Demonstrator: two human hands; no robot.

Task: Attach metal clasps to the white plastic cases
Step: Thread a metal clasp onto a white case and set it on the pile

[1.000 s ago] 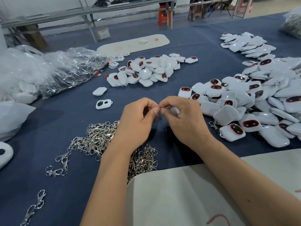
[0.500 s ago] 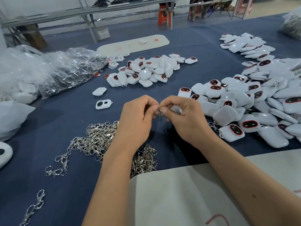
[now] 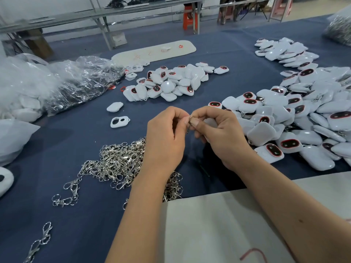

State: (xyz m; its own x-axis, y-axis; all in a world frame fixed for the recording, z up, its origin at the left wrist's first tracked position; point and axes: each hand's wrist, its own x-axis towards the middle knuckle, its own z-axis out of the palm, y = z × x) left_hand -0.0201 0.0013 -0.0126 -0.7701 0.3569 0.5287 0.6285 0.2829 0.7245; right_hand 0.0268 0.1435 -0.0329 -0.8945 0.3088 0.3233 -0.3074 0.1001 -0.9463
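My left hand (image 3: 165,137) and my right hand (image 3: 218,135) meet above the blue table, fingertips together. Between them they pinch a small metal clasp (image 3: 190,120). My right hand also holds a white plastic case (image 3: 209,122), mostly hidden behind its fingers. A heap of loose metal clasps (image 3: 117,164) lies under and left of my left wrist. A large pile of white cases with red-ringed dark ovals (image 3: 296,118) lies to the right.
A smaller pile of cases (image 3: 171,82) sits further back in the middle, another pile (image 3: 284,52) at the far right. Two single case parts (image 3: 119,121) lie left of my hands. Clear plastic bags (image 3: 57,82) fill the left side. A pale sheet (image 3: 218,224) covers the near edge.
Both hands have stayed together at the same spot, with small finger shifts round the clasp and the case. Nothing else on the table has moved.
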